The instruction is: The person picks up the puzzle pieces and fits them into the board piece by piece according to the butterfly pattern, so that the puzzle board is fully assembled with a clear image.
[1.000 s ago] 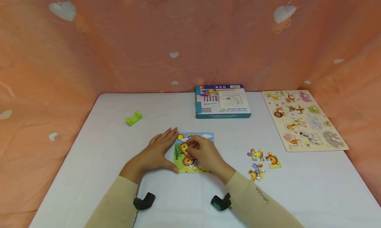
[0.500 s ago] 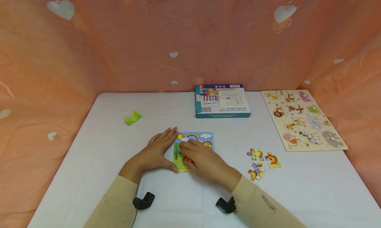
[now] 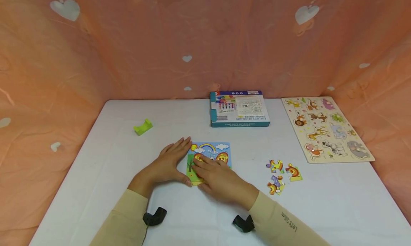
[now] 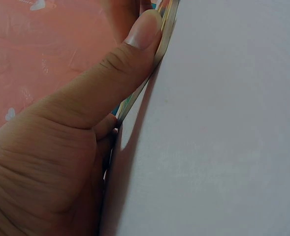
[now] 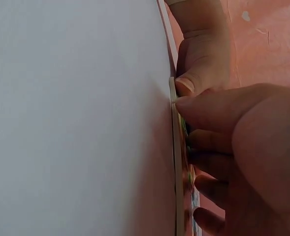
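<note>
A square picture puzzle (image 3: 189, 169) with a blue sky, rainbow, tree and cartoon animals lies on the white table. Along its left side my left hand (image 3: 167, 167) is spread, fingers pointing away and the thumb at the near left corner. In the left wrist view the thumb (image 4: 145, 32) rests on the board's edge. My right hand (image 3: 221, 180) lies over the puzzle with fingers extended, fingertips on its left half, covering much of the picture. In the right wrist view the right thumb (image 5: 189, 105) touches the near edge, close to the left thumb.
Several loose jigsaw pieces (image 3: 277, 185) lie right of the puzzle. Behind it stands a teal and white box (image 3: 224, 119), with a wooden animal puzzle board (image 3: 327, 142) at the far right. A small green curved block (image 3: 143, 127) sits at the back left. An orange curtain (image 3: 154, 60) borders the table.
My right hand was pinching a yellow piece at the puzzle; now its fingers are extended over the board, and it has shifted slightly nearer. The left hand has kept its place.
</note>
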`<action>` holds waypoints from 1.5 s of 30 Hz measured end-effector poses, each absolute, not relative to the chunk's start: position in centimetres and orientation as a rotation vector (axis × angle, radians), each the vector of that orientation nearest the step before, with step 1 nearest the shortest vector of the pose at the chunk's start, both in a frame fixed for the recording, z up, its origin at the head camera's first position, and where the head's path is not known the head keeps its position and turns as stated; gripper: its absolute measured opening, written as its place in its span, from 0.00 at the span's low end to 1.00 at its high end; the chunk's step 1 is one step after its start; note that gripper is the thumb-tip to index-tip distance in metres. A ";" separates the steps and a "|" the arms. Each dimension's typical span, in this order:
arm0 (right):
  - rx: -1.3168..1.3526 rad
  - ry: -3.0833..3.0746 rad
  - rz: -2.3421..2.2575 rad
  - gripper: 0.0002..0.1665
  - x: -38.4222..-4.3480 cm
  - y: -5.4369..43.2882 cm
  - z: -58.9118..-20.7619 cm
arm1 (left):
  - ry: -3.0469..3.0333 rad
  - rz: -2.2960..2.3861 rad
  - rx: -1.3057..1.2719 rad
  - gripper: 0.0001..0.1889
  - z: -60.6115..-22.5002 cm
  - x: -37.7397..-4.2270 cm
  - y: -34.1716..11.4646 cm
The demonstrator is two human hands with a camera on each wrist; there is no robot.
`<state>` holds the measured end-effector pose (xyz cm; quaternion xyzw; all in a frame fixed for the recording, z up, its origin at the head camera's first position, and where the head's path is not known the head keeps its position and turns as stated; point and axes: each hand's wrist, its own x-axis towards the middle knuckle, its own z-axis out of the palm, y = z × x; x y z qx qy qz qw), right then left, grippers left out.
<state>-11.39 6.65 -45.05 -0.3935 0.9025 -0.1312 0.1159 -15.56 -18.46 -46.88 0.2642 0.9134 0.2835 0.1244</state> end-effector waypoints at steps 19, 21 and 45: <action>-1.115 2.578 -0.683 0.32 -11.1 7.3 -45.0 | 2.656 0.803 0.777 0.73 -47.4 -15.6 -18.5; -1.100 2.569 -0.804 0.30 -11.0 7.8 -44.6 | 2.654 0.801 0.773 0.74 -47.4 -15.6 -18.5; -0.831 2.451 -1.539 0.28 -11.0 18.8 -44.0 | 2.654 0.821 0.740 0.75 -47.3 -15.7 -18.4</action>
